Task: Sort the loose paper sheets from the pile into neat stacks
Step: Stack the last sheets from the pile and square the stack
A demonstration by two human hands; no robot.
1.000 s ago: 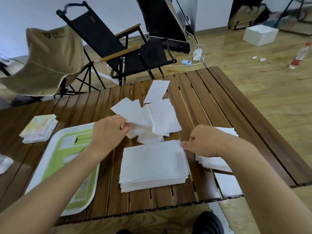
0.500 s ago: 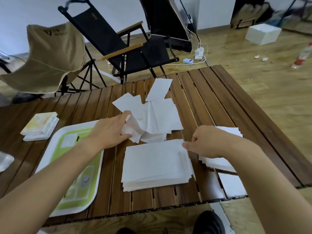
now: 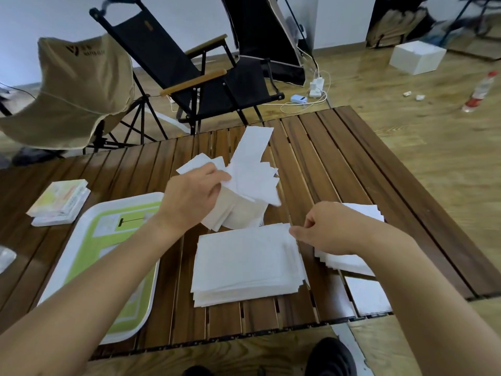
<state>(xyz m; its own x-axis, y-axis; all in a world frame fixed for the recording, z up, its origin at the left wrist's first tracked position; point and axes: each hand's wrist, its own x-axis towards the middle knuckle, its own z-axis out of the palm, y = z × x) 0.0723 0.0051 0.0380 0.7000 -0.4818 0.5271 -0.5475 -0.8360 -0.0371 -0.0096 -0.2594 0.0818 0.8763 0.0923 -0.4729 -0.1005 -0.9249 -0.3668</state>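
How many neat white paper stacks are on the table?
2: the centre stack near the front edge; the right stack, partly behind the right hand, which may hide more.

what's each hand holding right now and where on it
Left hand grips a bunch of loose sheets at their left edge; right hand pinches the middle stack at its far right corner.

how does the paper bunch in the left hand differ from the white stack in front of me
The loose bunch of white paper sheets hangs in the left hand's grip above the brown slatted wooden table; the squared white paper stack lies flat on it. The bunch fans out at mixed angles; the stack's edges roughly line up. Both are plain white sheets.
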